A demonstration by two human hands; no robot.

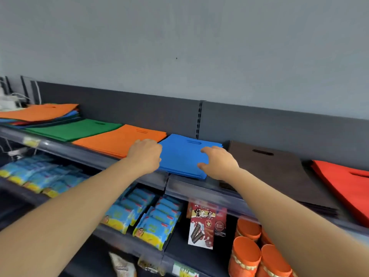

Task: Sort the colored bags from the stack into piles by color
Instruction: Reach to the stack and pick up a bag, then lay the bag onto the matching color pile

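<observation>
Grey metal shelf (189,185), flat blue fabric bags (179,154)

Bright, even light falls from above, and the top shelf (199,188) throws soft shade over the goods beneath. Pale glare streaks its front rail at left. The blue packets (36,172) smear with blur, the blue bags (179,156) look sharper, and straight lines bow near the edges.
</observation>
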